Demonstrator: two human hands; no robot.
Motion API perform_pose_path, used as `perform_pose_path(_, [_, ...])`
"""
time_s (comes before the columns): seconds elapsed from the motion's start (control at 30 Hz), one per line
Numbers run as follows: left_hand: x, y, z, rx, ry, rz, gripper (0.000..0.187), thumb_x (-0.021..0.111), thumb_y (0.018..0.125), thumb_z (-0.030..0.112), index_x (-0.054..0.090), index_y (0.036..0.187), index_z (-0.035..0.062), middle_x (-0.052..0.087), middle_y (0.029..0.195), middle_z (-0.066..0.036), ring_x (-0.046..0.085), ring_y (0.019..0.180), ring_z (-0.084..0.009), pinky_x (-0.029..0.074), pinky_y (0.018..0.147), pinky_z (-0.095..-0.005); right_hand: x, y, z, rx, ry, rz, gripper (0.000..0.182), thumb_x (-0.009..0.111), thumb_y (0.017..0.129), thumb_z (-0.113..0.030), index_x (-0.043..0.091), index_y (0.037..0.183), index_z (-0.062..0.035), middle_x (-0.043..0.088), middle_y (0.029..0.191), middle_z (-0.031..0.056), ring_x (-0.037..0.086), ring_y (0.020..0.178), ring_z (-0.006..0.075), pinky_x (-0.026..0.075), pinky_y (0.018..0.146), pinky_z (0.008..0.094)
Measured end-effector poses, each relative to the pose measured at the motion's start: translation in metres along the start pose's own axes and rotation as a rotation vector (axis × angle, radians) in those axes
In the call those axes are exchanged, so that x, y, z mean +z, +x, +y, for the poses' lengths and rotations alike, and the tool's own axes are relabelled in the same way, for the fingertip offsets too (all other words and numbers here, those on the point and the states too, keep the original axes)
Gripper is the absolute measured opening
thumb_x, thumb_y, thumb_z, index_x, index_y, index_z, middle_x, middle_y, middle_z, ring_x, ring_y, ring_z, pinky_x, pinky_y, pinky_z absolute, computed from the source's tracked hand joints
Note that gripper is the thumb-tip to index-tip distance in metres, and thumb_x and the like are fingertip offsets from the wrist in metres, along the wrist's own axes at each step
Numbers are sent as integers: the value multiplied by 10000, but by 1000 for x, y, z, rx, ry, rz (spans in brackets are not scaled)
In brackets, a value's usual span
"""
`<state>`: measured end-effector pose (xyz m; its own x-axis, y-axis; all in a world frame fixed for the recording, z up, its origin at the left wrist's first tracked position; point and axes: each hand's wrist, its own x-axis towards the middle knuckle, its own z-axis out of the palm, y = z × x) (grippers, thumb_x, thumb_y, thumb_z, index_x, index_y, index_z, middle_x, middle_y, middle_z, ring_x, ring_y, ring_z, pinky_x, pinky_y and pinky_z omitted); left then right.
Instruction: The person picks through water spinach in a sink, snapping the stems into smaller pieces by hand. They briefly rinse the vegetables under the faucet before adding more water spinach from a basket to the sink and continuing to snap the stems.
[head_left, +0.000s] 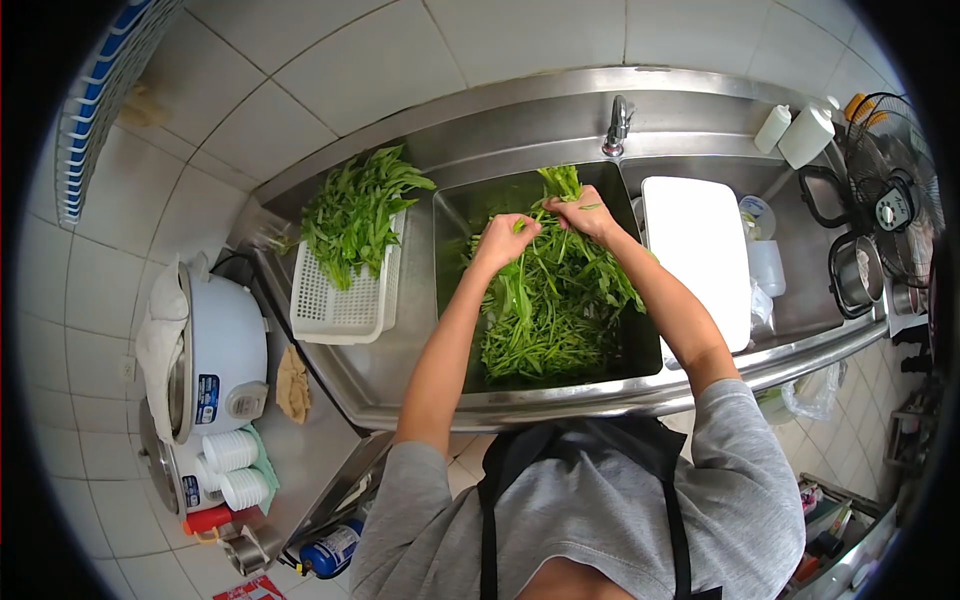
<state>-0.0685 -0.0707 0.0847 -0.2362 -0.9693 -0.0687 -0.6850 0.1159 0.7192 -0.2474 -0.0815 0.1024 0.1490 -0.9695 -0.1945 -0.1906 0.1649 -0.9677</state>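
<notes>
Over the sink basin [455, 300], my right hand [588, 214] is closed around a small bunch of leafy greens [560, 182], whose stems or leaves stick up past the fingers. Just to its left, my left hand [504, 242] is pinched, with a bit of green showing at the fingertips. Beneath both hands a large heap of long-stemmed leafy greens [545, 335] lies in the basin. To the left, a white plastic basket [335, 310] on the steel counter holds more leafy greens [355, 215], piled at its far end.
Behind the basin stands a faucet [617, 125]. A white board or lid [697, 260] lies along the right side, with white bottles [806, 137] and a fan [893, 212] beyond. A rice cooker [225, 345] and stacked white cups [238, 468] sit at left.
</notes>
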Motion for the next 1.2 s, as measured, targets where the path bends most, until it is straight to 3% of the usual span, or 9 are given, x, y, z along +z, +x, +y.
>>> perform_pose_path(0.13, [-10, -2, 13, -83, -2, -133, 340, 612, 780, 342, 652, 877, 18, 612, 646, -109, 540, 604, -127, 447, 620, -297, 1, 5, 7, 2, 16, 6, 205, 624, 759, -185, 608, 638, -21, 511, 469, 29, 443, 397, 89, 357, 409, 248])
perform_pose_path(0.23, [-5, 0, -9, 0, -40, -168, 299, 581, 771, 332, 658, 854, 55, 603, 647, -137, 585, 624, -224, 450, 639, -347, -4, 8, 12, -16, 8, 7, 191, 622, 759, -179, 607, 656, -19, 514, 476, 33, 448, 402, 90, 362, 411, 247])
perform_pose_path(0.33, [0, 1, -22, 68, -107, -119, 266, 530, 778, 279, 652, 809, 44, 613, 672, -134, 583, 637, -214, 446, 637, -339, -3, 7, 11, -23, -3, 1, 194, 622, 761, -180, 590, 653, -22, 513, 483, 31, 451, 409, 90, 364, 413, 247])
perform_pose_path(0.53, [5, -3, -23, -239, -325, 182, 276, 482, 769, 232, 565, 651, -4, 551, 601, -98, 535, 557, -186, 419, 558, -330, 9, 2, 12, -89, 53, 80, 229, 615, 760, -215, 576, 655, -15, 530, 491, 40, 479, 418, 95, 395, 426, 245])
perform_pose_path(0.67, [14, -9, -51, -278, -746, 277, 233, 401, 880, 240, 522, 843, 45, 469, 592, -4, 403, 471, -90, 354, 469, -251, -2, 4, 10, -71, 28, -36, 226, 614, 775, -207, 564, 644, -29, 514, 495, 20, 463, 440, 89, 371, 440, 241])
perform_pose_path(0.7, [7, -8, -50, -200, -692, 207, 250, 431, 908, 278, 500, 956, 42, 469, 607, -2, 411, 489, -71, 359, 472, -232, -4, 4, 10, -80, 44, -82, 229, 618, 770, -216, 570, 647, -28, 523, 493, 23, 466, 437, 90, 378, 443, 242])
perform_pose_path(0.83, [3, -15, -17, 124, -276, 13, 294, 534, 864, 305, 560, 949, 24, 522, 631, -24, 424, 520, -84, 369, 498, -254, -2, 3, 5, -53, 47, -251, 177, 629, 758, -189, 603, 753, -14, 574, 586, 41, 515, 503, 105, 422, 483, 249])
perform_pose_path(0.97, [-1, -15, -20, 43, -195, 31, 314, 573, 822, 310, 599, 869, 1, 571, 680, -49, 486, 586, -127, 411, 588, -295, -10, 4, 13, -65, 195, -341, 192, 614, 746, -95, 580, 900, 16, 608, 760, 82, 571, 606, 134, 486, 558, 264])
perform_pose_path(1.2, [-13, -50, -70, -209, 252, -206, 449, 610, 765, 390, 604, 986, -1, 628, 808, -155, 603, 745, -269, 450, 705, -358, -55, 7, 46, 97, 317, -164, 269, 612, 729, -14, 576, 993, 14, 603, 868, 87, 591, 739, 173, 527, 633, 313])
